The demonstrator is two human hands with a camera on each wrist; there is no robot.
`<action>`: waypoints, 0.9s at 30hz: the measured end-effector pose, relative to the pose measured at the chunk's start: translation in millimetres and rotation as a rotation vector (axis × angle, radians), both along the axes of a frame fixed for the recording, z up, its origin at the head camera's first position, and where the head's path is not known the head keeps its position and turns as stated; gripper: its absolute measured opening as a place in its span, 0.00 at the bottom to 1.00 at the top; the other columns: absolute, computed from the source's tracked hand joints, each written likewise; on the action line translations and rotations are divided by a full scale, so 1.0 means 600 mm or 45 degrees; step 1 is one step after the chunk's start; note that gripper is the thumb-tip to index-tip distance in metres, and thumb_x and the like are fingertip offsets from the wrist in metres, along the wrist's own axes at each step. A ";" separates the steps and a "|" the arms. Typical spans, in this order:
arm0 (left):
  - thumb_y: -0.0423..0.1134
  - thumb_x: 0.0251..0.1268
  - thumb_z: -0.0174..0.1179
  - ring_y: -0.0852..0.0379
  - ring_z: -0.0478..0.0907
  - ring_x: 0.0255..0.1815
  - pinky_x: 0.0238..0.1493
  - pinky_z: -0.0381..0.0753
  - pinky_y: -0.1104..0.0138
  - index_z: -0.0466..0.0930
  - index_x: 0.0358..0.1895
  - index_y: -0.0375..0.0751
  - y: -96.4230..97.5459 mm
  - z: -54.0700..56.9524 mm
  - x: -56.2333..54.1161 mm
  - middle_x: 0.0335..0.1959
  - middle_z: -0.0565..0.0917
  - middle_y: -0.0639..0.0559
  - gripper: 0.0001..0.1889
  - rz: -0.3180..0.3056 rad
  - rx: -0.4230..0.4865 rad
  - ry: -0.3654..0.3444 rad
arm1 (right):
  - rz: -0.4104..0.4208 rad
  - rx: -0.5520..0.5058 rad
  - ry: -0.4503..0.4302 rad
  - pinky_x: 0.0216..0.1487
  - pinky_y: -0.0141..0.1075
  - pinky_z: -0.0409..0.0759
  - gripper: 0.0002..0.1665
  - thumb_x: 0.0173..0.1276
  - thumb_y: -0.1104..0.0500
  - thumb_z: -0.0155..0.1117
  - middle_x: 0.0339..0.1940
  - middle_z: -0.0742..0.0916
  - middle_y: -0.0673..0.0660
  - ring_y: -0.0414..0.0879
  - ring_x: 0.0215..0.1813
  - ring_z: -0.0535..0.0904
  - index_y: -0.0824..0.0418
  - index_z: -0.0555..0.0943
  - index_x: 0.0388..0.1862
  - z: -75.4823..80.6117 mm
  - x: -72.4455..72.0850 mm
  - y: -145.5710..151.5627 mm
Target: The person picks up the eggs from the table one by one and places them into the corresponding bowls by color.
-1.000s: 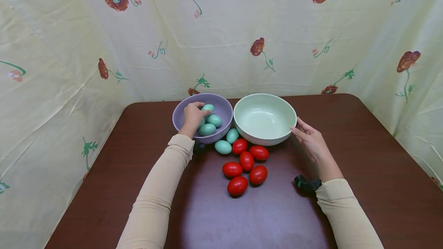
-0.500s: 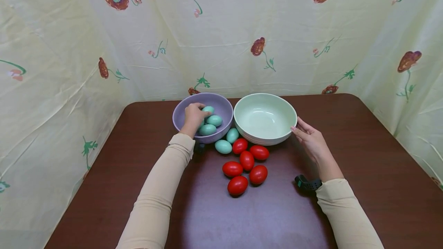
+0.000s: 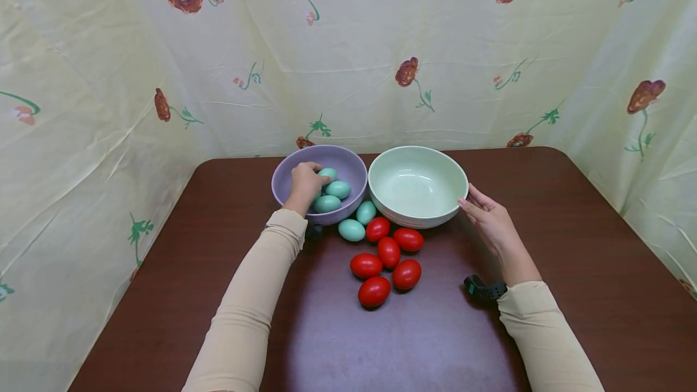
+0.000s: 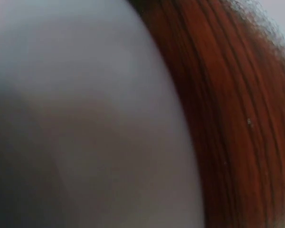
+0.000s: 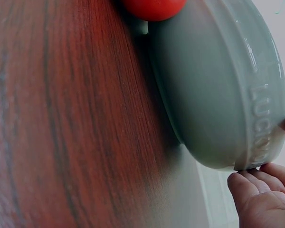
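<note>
My left hand (image 3: 306, 185) reaches into a purple bowl (image 3: 354, 168), its thumb and index finger pinching a mint green egg (image 3: 329, 173). More mint eggs lie there, including one egg (image 3: 339, 189) to the right; the hand partly hides another. The left wrist view shows mostly a blurred pale curved surface (image 4: 133, 118) beside the brown wood. My right hand (image 3: 488, 218) holds the right side of a mint green bowl (image 3: 416, 222), with nothing visible inside it. In the right wrist view, fingertips (image 5: 247, 175) touch its outer wall and the thumb is near the rim.
Two mint eggs (image 3: 351, 230) lie on the brown table (image 3: 435, 331) before the bowls. Several red eggs (image 3: 374, 291) are grouped just in front of them. A flowered curtain (image 3: 348, 77) hangs behind and around the table. The two bowls stand side by side.
Almost nothing differs: both hands, the bowls and the eggs keep their places. The head view has shifted very slightly.
</note>
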State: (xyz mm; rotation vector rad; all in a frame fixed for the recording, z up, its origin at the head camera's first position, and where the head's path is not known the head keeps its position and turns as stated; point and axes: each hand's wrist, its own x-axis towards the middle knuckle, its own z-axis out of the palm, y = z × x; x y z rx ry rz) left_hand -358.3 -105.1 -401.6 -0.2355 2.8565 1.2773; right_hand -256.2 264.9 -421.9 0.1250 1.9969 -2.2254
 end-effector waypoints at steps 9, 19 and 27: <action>0.39 0.64 0.67 0.43 0.75 0.63 0.63 0.77 0.53 0.81 0.58 0.35 0.003 0.002 0.000 0.58 0.82 0.40 0.20 -0.015 -0.023 -0.028 | -0.004 0.000 -0.009 0.76 0.38 0.54 0.47 0.73 0.54 0.61 0.83 0.49 0.57 0.47 0.83 0.46 0.60 0.47 0.81 0.001 -0.002 0.005; 0.39 0.64 0.67 0.42 0.74 0.64 0.63 0.77 0.53 0.81 0.57 0.33 0.006 0.000 -0.001 0.58 0.82 0.39 0.21 0.016 -0.008 0.004 | -0.004 0.047 -0.009 0.76 0.39 0.53 0.46 0.74 0.53 0.60 0.83 0.49 0.57 0.48 0.83 0.46 0.59 0.47 0.81 -0.003 -0.001 0.008; 0.40 0.64 0.66 0.44 0.76 0.63 0.63 0.77 0.53 0.81 0.60 0.37 -0.003 0.021 0.024 0.60 0.82 0.40 0.22 0.000 0.101 0.121 | 0.016 0.096 0.000 0.77 0.39 0.54 0.46 0.74 0.52 0.59 0.83 0.49 0.57 0.48 0.83 0.47 0.59 0.47 0.81 -0.004 0.000 0.006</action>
